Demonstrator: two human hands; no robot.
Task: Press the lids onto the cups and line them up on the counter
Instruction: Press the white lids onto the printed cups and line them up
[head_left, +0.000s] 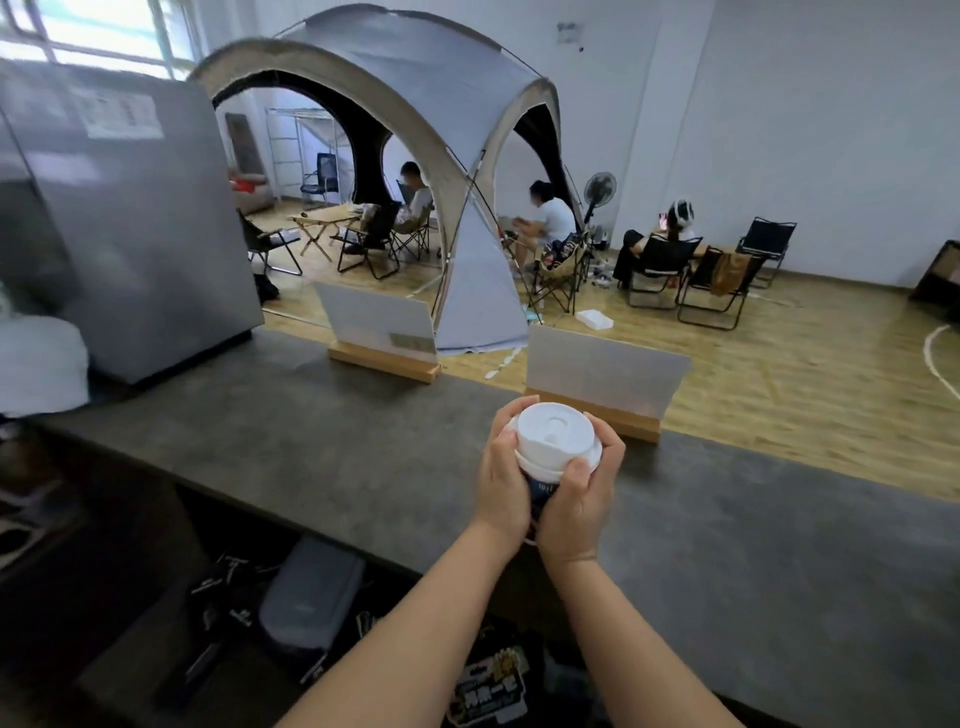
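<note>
Lid (556, 435): sits on the cup (541, 489) — seating looks unfinished.
Hands: left hand (500, 479) and right hand (581, 501) both wrap the cup.
Counter (322, 447): no lidded cups lined up — all left.

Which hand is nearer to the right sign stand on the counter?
Right. The right hand grips the cup just before the sign stand; the left hand is farther left.

Matt white plastic lid (555, 435); rough matt grey stone-like counter (322, 447).

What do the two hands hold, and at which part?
Both hands, left hand and right hand, grip one cup around its sides, fingers curled up to the white lid.
</note>
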